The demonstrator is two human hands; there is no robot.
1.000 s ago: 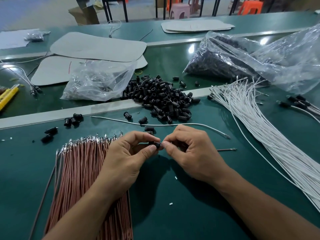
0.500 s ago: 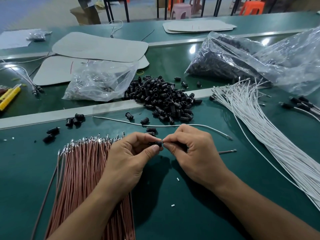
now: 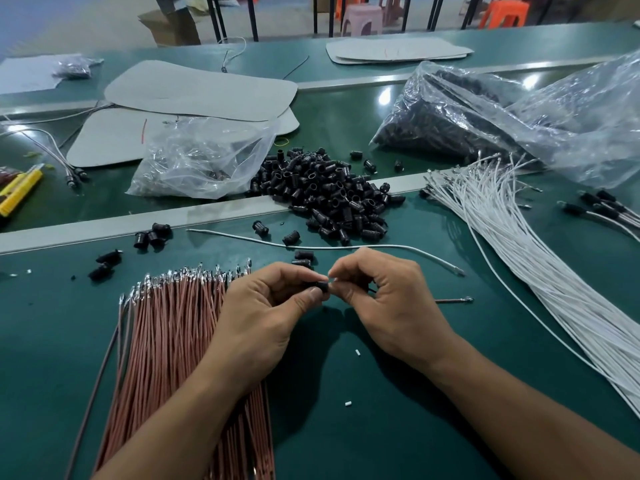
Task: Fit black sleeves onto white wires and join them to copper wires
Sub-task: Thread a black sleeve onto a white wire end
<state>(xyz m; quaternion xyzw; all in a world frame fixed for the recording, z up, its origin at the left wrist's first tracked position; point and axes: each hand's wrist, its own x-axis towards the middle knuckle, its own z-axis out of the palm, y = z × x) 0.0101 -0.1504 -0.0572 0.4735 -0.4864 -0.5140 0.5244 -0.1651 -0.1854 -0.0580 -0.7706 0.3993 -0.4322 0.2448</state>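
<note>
My left hand (image 3: 263,317) pinches a small black sleeve (image 3: 322,287) between thumb and forefinger. My right hand (image 3: 384,306) meets it fingertip to fingertip and pinches a thin wire end at the sleeve's mouth. A thin dark wire (image 3: 453,300) with a metal terminal sticks out to the right of that hand. One loose white wire (image 3: 242,237) lies on the table just beyond both hands. The copper wire bundle (image 3: 173,341) lies under my left wrist. The white wire bundle (image 3: 519,254) fans out on the right. A pile of black sleeves (image 3: 329,195) sits behind the hands.
Loose sleeves (image 3: 149,237) dot the green table (image 3: 381,427) at left. Clear plastic bags (image 3: 204,164) (image 3: 485,123) lie behind the metal rail (image 3: 104,226). Sleeved wires (image 3: 595,209) rest far right, a yellow cutter (image 3: 17,192) far left, grey pads (image 3: 201,91) at the back.
Both hands stay pressed together on the sleeve, with only small fingertip shifts. Nothing on the table has moved.
</note>
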